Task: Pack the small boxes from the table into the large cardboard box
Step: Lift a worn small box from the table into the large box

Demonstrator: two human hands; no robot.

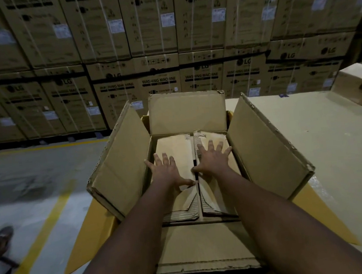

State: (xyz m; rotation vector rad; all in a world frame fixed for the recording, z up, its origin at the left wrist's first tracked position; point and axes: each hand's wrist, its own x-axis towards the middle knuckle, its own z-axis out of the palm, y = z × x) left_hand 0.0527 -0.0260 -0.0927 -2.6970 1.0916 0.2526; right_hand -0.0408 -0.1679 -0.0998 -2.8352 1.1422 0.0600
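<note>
Left hand and right hand are pressing flat, fingers spread and gripping nothing, on the floor flaps of the open box, which is sitting on the table. This is likely preparation, and the next move calls for fetching small boxes.

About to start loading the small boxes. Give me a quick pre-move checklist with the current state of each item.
1. The top flaps folded out, opening clear: ok.
2. The bottom flaps lying flat: not ok; a dark gap shows along the seam, and the near ends are torn and creased.
3. The left hand and right hand free: ok; both press flat on the bottom, fingers spread, holding nothing.
4. The large cardboard box ready for a first layer: ok; nothing lies inside.
5. Small boxes within reach: cannot tell; only one carton shows, far right on the table.
</note>
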